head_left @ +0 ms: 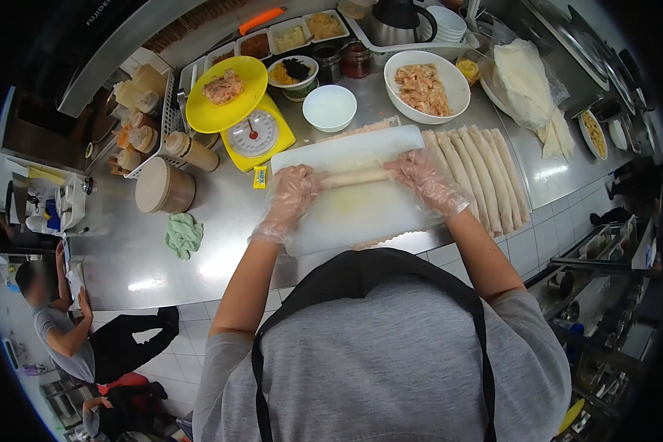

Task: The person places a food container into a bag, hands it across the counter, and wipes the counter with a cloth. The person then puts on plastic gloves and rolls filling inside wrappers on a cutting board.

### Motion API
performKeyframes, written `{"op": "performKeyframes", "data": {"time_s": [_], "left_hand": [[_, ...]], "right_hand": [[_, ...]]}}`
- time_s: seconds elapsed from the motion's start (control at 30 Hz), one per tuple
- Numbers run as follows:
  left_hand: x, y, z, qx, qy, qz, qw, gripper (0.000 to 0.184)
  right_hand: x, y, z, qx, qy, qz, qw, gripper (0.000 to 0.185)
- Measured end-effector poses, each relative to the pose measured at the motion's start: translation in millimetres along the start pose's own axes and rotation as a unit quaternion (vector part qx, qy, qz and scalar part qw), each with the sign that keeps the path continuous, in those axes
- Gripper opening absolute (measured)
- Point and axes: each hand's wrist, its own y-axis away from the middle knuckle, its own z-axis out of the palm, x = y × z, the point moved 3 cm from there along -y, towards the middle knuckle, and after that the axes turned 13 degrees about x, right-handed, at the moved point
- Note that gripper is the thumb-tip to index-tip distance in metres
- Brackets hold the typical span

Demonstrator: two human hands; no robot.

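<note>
A pale roll [357, 178] lies across the white cutting board [361, 210]. My left hand [296, 190], in a clear plastic glove, is closed around the roll's left end. The right end is held by my right hand [422, 180], gloved the same way, with the fingers curled over it. Several long pale rolls [482, 173] lie side by side just right of the board. Behind the board stand a small white bowl of liquid [329, 107] and a larger white bowl of chopped filling [426, 87].
A yellow scale [252, 134] bears a yellow plate [199, 110] with filling. Left are a lidded tub [164, 186], green cloth [183, 236] and bottles [191, 151]. Bagged wrappers [521, 79] lie at right. Another person [66, 324] works at far left.
</note>
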Motion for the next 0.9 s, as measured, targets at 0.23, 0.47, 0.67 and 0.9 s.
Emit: {"op": "performKeyframes", "data": {"time_s": [0.23,0.47,0.67,0.9], "left_hand": [[-6.6,-20.4,3.2,-0.005,0.011,-0.073,0.997,0.03],[37.2,-21.4,23.6,0.102,-0.086,0.125,0.983,0.043],[10.1,-12.4,14.0,0.061,-0.085,0.081,0.991,0.038],[-9.0,-31.1,14.4,0.033,-0.067,-0.04,0.996,0.035]], "right_hand": [[-9.3,-17.3,-1.2,0.01,0.264,-0.176,0.948,0.014],[-53.3,-12.0,22.0,-0.041,0.317,-0.227,0.92,0.027],[-48.5,-7.9,6.5,-0.043,0.356,-0.276,0.892,0.036],[16.1,-44.4,1.7,-0.073,0.175,-0.147,0.971,0.022]]}}
